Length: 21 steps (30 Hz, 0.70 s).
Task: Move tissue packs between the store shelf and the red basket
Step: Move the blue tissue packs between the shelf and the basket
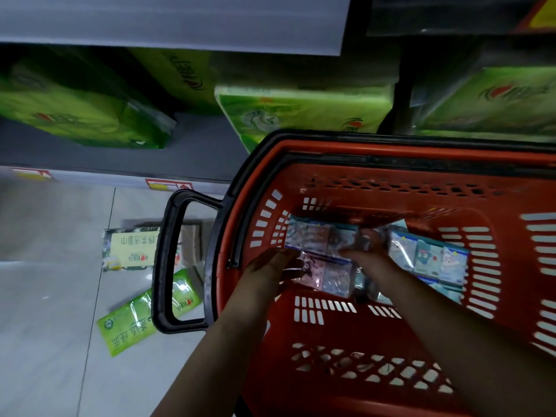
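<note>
Clear film is wrapped round the tissue pack [328, 275], which is held inside the red basket [346, 332] near its left wall. Each grip, left hand [270, 267] and right hand [368, 260], is closed on it.

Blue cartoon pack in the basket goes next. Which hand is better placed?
Right. The right hand lies beside the blue pack in the red basket; the left hand is across the pink pack, farther off.

Basket [391, 145]: in front of you, tissue packs [430, 260] inside.
Shelf [195, 145]: behind your basket.
Floor [45, 296]: two packs [129, 323] left of basket.
</note>
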{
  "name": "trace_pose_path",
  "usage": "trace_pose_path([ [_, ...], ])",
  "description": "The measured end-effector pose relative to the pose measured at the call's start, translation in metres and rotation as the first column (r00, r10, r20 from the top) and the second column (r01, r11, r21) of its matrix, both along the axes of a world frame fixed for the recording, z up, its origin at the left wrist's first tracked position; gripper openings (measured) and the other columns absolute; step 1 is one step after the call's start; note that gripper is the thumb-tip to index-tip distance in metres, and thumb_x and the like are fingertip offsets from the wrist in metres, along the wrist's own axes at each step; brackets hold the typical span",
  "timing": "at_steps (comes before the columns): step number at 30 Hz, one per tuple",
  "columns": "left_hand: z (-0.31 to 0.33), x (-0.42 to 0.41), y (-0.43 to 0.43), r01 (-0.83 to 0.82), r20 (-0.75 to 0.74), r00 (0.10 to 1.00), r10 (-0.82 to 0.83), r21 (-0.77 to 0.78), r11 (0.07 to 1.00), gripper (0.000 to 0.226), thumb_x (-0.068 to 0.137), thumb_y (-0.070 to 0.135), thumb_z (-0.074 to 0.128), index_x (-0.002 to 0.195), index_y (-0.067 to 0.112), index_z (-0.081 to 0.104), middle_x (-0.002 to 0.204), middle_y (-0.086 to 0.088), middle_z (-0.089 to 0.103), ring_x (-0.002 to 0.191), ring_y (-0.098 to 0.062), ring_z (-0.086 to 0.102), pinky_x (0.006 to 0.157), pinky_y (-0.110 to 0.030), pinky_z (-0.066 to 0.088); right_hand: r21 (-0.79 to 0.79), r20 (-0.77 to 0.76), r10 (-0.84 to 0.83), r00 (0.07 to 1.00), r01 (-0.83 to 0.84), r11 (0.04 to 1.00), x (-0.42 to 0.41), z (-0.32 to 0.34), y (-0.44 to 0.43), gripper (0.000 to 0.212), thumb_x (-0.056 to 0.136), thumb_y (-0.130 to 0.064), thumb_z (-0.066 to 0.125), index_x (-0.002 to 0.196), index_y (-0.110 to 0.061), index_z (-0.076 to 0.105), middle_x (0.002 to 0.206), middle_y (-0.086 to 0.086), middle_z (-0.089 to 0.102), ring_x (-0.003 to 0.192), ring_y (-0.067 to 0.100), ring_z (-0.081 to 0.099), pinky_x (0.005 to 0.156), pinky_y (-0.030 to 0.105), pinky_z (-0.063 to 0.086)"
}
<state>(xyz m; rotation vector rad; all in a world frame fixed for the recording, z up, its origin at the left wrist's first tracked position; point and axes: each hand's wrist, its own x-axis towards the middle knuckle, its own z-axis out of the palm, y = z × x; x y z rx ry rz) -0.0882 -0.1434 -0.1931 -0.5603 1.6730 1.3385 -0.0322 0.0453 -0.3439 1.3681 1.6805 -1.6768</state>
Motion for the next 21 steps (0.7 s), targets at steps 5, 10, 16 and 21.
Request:
trace_pose_path([
  [5,-0.006,0.007,0.001,0.109,-0.013,0.994,-0.11,-0.059,0.992,0.02,0.098,0.034,0.042,0.103,0.027,0.06,0.101,0.008,0.067,0.093,-0.003,0.061,0.074,-0.02,0.045,0.097,-0.144,0.146,0.979,-0.133,0.986,0.004,0.012,-0.022,0.056,0.074,-0.008,0.077,0.109,-0.02,0.035,0.09,-0.005,0.047,0.083,0.016,0.049,0.065,0.02,0.044],
  [10,-0.011,0.016,0.0,0.204,0.003,0.979,-0.205,-0.1,0.974,0.011,0.098,0.028,0.045,0.094,0.03,0.056,0.098,0.01,0.063,0.095,-0.005,0.059,0.076,-0.019,0.045,0.099,-0.178,0.07,0.981,-0.052,0.994,-0.003,0.034,-0.037,0.064,0.075,-0.015,0.078,0.112,-0.021,0.027,0.091,-0.013,0.042,0.075,-0.002,0.045,0.055,0.011,0.035],
  [16,-0.001,0.022,-0.002,0.234,-0.031,0.971,-0.238,-0.102,0.967,0.014,0.098,0.029,0.046,0.11,0.026,0.053,0.095,0.01,0.062,0.093,-0.006,0.06,0.078,-0.022,0.048,-0.038,-0.153,-0.118,0.981,0.114,0.993,0.011,0.061,-0.021,0.074,0.063,-0.017,0.086,0.121,-0.023,0.04,0.1,-0.006,0.058,0.093,0.017,0.058,0.074,0.032,0.051],
  [21,0.027,0.022,-0.003,0.14,0.007,0.99,-0.14,-0.077,0.987,0.028,0.093,0.038,0.049,0.118,0.024,0.049,0.104,0.001,0.065,0.086,-0.008,0.065,0.064,-0.021,0.047,-0.048,-0.172,-0.167,0.971,0.161,0.986,0.035,0.099,0.001,0.033,0.073,0.001,0.074,0.099,-0.011,0.058,0.081,0.003,0.063,0.076,0.019,0.06,0.062,0.028,0.045],
])
